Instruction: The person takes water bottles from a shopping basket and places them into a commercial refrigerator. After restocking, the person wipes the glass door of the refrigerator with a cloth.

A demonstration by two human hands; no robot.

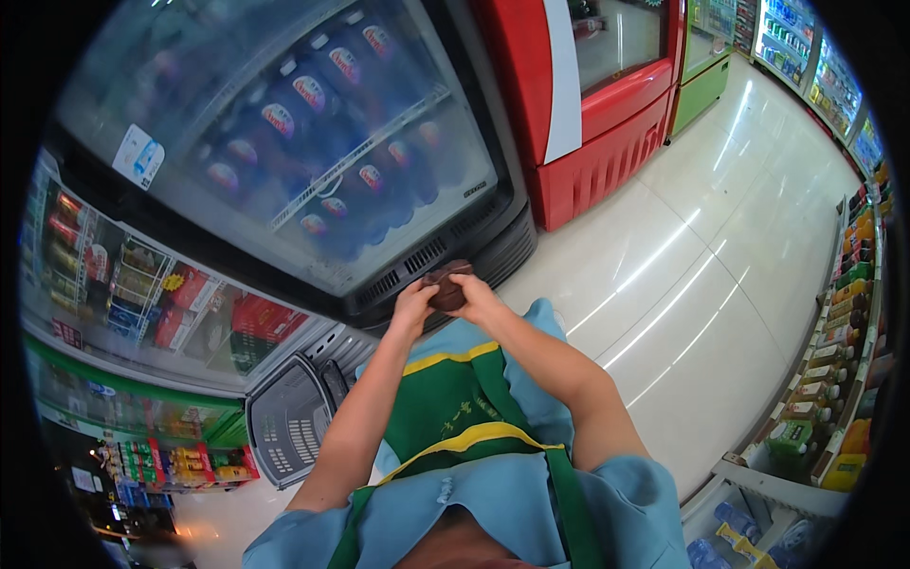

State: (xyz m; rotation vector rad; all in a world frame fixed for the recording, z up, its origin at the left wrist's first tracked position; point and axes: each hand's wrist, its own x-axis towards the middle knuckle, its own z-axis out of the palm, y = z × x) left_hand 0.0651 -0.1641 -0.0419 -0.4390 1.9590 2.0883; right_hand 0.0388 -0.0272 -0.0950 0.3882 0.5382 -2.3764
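Both hands meet in front of my lap around a dark brown bundle (451, 286), which looks like a folded cloth, though its small size leaves that unsure. My left hand (414, 307) grips its left side, and my right hand (474, 297) grips the right, thumbs on top. The undersides of the fingers are hidden. Just beyond the hands is the black lower grille (425, 254) of a glass-door drinks fridge (455, 163). Blue labelled bottles (309, 94) stand behind its misted glass. Below the hands hangs a green apron (434, 391) with yellow trim.
A red fridge (604, 149) and a green one (700, 99) stand to the right along pale floor tiles (682, 284). Grey plastic baskets (291, 419) sit at left. Bottle-filled shelving (817, 391) lines the right side, beside an open-topped bin (746, 491). More drinks coolers (142, 284) stand left.
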